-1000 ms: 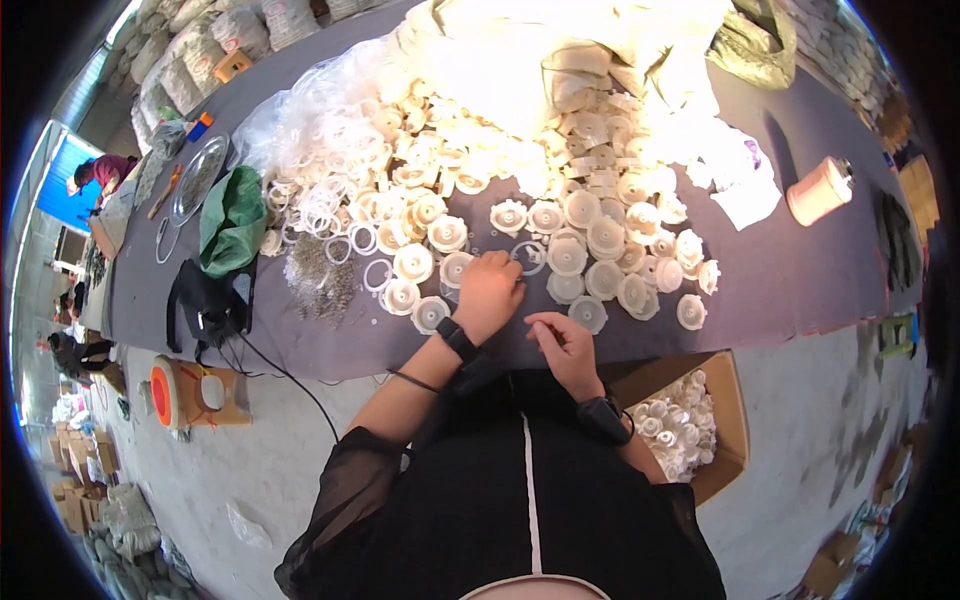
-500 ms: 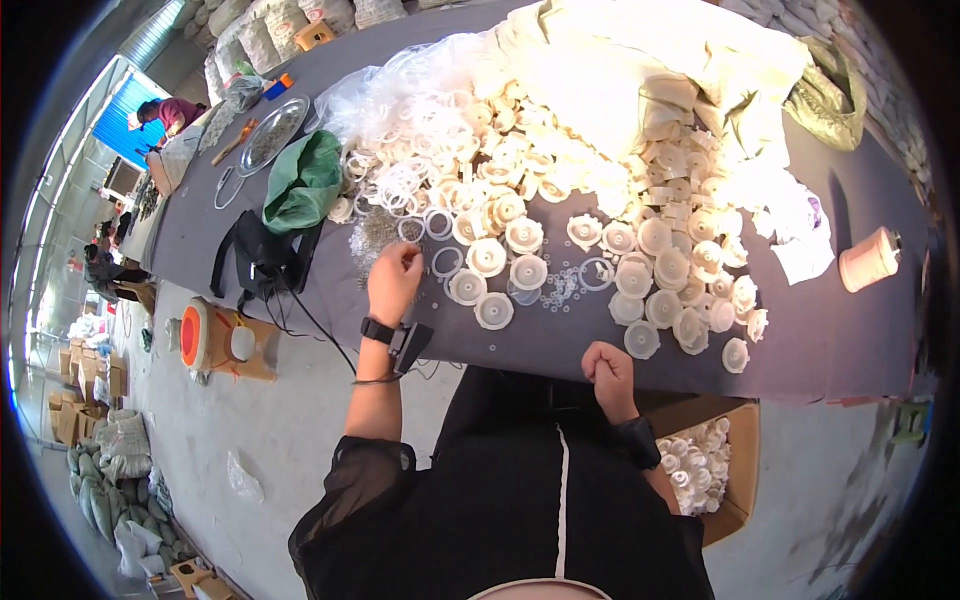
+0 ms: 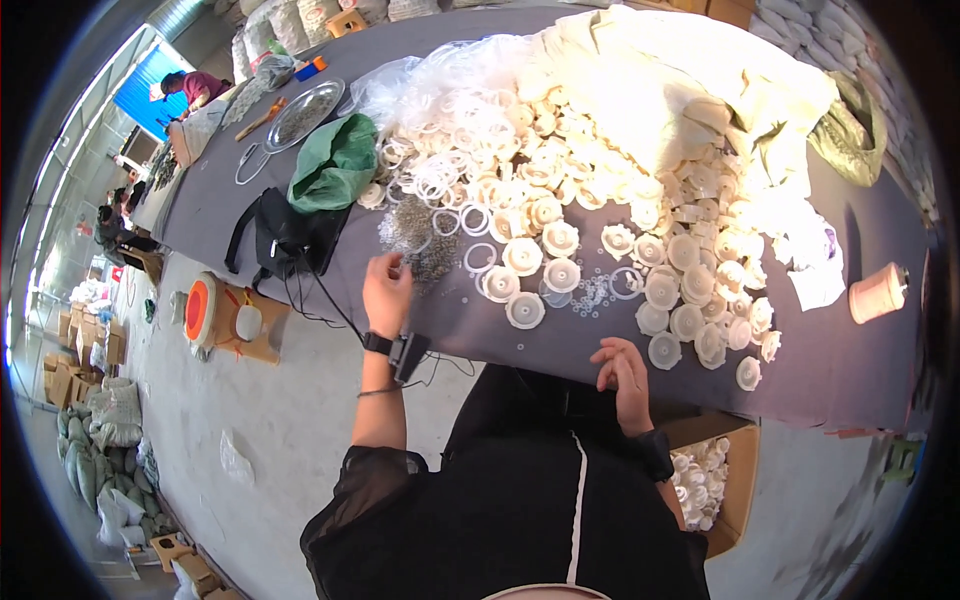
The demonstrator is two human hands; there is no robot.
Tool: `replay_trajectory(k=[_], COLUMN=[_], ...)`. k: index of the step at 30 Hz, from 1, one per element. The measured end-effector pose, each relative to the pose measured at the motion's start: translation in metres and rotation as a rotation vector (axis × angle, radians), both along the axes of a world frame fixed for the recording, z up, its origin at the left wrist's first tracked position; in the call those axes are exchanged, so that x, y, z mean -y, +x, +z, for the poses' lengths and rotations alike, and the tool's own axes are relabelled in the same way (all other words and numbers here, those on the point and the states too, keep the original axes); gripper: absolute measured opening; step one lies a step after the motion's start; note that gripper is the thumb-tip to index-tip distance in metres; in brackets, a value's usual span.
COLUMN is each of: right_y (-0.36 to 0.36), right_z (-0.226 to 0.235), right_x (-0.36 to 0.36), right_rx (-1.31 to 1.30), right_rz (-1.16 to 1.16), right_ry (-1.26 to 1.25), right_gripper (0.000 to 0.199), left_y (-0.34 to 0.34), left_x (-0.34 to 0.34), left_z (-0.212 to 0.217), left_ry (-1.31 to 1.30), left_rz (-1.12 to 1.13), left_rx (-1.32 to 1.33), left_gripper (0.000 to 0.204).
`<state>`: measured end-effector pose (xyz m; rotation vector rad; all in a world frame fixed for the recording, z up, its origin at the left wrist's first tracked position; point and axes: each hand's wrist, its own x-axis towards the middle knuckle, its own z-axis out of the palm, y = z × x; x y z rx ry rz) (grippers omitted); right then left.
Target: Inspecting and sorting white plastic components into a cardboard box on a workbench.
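My left hand (image 3: 386, 298) is over the table's near side, just left of a heap of small grey metal pieces (image 3: 432, 262). Its fingers are bent together; whatever they might hold is too small to make out. At the table's front edge is my right hand (image 3: 627, 382), fingers loosely apart and nothing visible in them. Between and beyond both hands lie round cream plastic caps (image 3: 525, 310), some in a loose group. White plastic rings (image 3: 480, 258) and a scatter of tiny clear rings (image 3: 592, 292) sit among them.
A black bag (image 3: 275, 235) with cables and a green sack (image 3: 335, 165) lie left. Beyond are a metal tray (image 3: 305, 115) and scissors. A thread cone (image 3: 878, 294) stands right. Under the table edge is a cardboard box (image 3: 740, 480) of caps. A co-worker (image 3: 195, 88) bends at far left.
My left hand has drawn leftward from the metal pieces. My right hand's fingers have loosened from a closed curl. The whole view has shifted slightly.
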<state>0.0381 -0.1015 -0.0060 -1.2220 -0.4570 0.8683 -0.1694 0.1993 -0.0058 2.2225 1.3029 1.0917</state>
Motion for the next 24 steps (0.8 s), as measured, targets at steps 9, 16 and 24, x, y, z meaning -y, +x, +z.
replay_trajectory(k=[9, 16, 24], right_y=[0.012, -0.003, 0.024], right_z=[-0.025, 0.027, 0.0], right_x=[0.012, -0.003, 0.017], right_rx=[-0.022, -0.398, -0.692], right_rz=[0.166, -0.123, -0.045], right_ry=[0.077, 0.206, 0.583], right_gripper=[0.028, 0.027, 0.019], left_y=[-0.036, -0.021, -0.022], left_x=[-0.065, -0.093, -0.147], left_z=[-0.025, -0.042, -0.062], left_ry=[-0.098, -0.094, -0.004], left_rz=[0.065, 0.115, -0.052], left_rx=[-0.12, 0.047, -0.219], left_gripper=[0.022, 0.022, 0.037])
